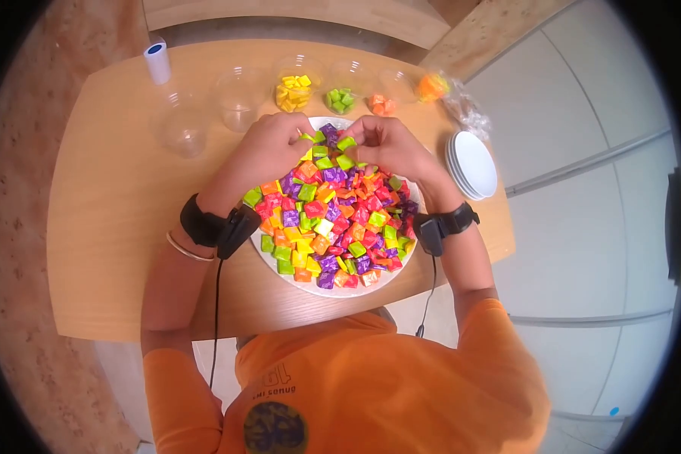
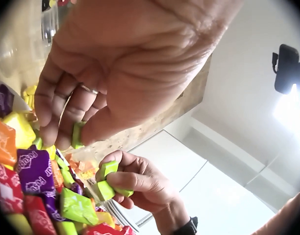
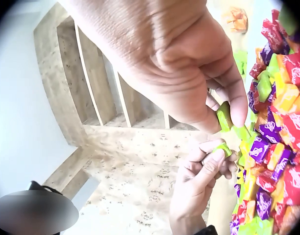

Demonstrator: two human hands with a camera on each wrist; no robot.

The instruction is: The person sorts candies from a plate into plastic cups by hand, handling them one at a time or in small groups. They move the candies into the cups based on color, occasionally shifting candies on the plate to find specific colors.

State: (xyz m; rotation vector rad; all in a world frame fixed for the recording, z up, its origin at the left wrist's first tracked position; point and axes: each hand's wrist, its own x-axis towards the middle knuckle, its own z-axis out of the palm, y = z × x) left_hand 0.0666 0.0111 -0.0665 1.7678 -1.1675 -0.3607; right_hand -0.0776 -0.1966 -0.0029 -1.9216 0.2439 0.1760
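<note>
Wrapped square candies point(image 1: 340, 219) in red, purple, orange, yellow and green lie heaped on a round white plate point(image 1: 339, 294). Over the far part of the heap, my left hand point(image 1: 276, 147) pinches a green candy point(image 2: 78, 135) between thumb and fingers. Close beside it on the right, my right hand point(image 1: 397, 151) holds several green candies point(image 2: 107, 190), gripped between thumb and fingertips in the left wrist view. Beyond both hands, transparent cups hold sorted colours: yellow candies point(image 1: 293, 94), green candies point(image 1: 340, 100) and orange candies point(image 1: 381, 105).
Two more transparent cups point(image 1: 238, 102) stand at the back left, near a white roll point(image 1: 157, 63). Round white dishes point(image 1: 474, 165) are stacked at the right table edge. Behind them lie a crumpled plastic bag point(image 1: 469, 110) and an orange-yellow bundle point(image 1: 433, 87).
</note>
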